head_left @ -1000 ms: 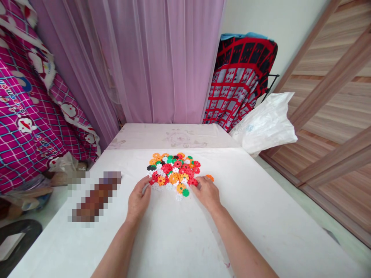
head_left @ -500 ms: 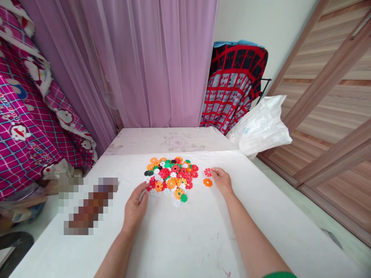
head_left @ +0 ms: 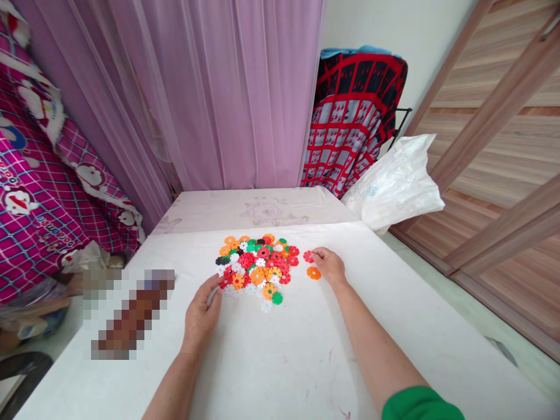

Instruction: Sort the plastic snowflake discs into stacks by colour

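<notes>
A pile of flower-shaped discs [head_left: 258, 262] in red, orange, white, green and black lies on the white-covered table. At its left front edge is my left hand [head_left: 205, 309], thumb and fingers apart, fingertips by a red disc and nothing in its grasp. Right of the pile, my right hand [head_left: 329, 266] pinches the right edge of a red disc [head_left: 308, 256]. Just below that one, an orange disc [head_left: 314, 273] lies flat on the cloth. A green disc [head_left: 277, 298] sits at the pile's front.
The white tabletop [head_left: 297, 361] runs back to a flowered cloth [head_left: 262, 207]. A white plastic bag [head_left: 394, 184] stands at the back right. A blurred-out object [head_left: 135, 315] lies on the left. Purple curtains [head_left: 227, 93] hang behind.
My right hand and the red disc have shifted slightly left, toward the pile. My left hand has hardly moved. The view has tilted a little.
</notes>
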Demonstrator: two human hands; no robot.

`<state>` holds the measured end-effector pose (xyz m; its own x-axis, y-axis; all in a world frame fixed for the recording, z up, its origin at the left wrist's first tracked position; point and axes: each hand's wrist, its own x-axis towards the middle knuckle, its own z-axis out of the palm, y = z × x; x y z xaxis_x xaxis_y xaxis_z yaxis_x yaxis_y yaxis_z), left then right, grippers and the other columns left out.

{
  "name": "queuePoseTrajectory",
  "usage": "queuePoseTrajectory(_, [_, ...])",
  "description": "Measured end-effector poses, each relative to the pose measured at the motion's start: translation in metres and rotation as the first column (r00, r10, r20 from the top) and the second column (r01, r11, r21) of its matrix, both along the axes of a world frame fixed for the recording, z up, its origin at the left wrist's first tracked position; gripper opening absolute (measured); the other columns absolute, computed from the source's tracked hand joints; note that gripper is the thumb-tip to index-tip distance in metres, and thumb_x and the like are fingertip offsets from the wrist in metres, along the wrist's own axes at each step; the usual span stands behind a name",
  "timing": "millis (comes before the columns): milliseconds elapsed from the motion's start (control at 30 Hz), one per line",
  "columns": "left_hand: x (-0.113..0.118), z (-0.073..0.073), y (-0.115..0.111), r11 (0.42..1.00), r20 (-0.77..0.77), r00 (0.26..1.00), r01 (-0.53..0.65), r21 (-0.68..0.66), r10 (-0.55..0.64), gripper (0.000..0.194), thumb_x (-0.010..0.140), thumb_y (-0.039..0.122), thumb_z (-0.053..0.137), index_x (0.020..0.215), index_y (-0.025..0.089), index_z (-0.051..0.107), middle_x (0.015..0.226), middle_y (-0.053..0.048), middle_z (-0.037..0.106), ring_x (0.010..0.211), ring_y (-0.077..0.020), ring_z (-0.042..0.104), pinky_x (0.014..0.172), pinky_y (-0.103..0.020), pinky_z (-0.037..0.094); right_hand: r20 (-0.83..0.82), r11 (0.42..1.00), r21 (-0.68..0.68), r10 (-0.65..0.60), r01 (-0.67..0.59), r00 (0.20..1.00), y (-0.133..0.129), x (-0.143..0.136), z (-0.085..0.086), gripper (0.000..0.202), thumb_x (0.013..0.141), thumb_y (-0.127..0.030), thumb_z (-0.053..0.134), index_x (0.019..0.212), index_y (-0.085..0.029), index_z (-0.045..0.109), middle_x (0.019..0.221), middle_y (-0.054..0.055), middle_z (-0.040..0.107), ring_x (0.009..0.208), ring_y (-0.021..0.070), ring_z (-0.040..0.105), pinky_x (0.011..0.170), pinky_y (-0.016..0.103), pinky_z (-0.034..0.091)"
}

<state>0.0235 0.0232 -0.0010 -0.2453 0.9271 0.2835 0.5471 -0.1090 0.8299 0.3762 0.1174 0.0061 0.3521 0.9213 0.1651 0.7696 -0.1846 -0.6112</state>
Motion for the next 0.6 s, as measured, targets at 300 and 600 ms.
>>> queuePoseTrajectory(300, [0.0,0.003,0.0,1.0,-0.001,1.0,-0.001,0.01,0.001,0.035,0.082,0.039,0.05,0.11,0.026,0.067,0.127,-0.003,0.064,0.118,-0.0215,0.058,0.107,-0.04,0.04,0.06,0.998,0.054,-0.026,0.023,0.998,0.008,0.002,-0.003,0.016,0.077,-0.035,0.058,0.078,-0.029,0.072,0.075,-0.004,0.072,0.066,0.0142,0.061,0.056,0.024,0.039])
queuePoseTrajectory(600, [-0.001,0.002,0.0,1.0,0.003,1.0,0.01,0.009,-0.01,0.035,0.082,0.038,0.049,0.109,0.025,0.066,0.127,-0.005,0.064,0.117,-0.022,0.058,0.107,-0.041,0.041,-0.072,0.997,0.029,-0.069,0.071,0.995,-0.006,0.033,-0.004,0.017,0.076,-0.032,0.055,0.079,-0.024,0.069,0.078,-0.002,0.072,0.074,0.016,0.064,0.067,0.026,0.044])
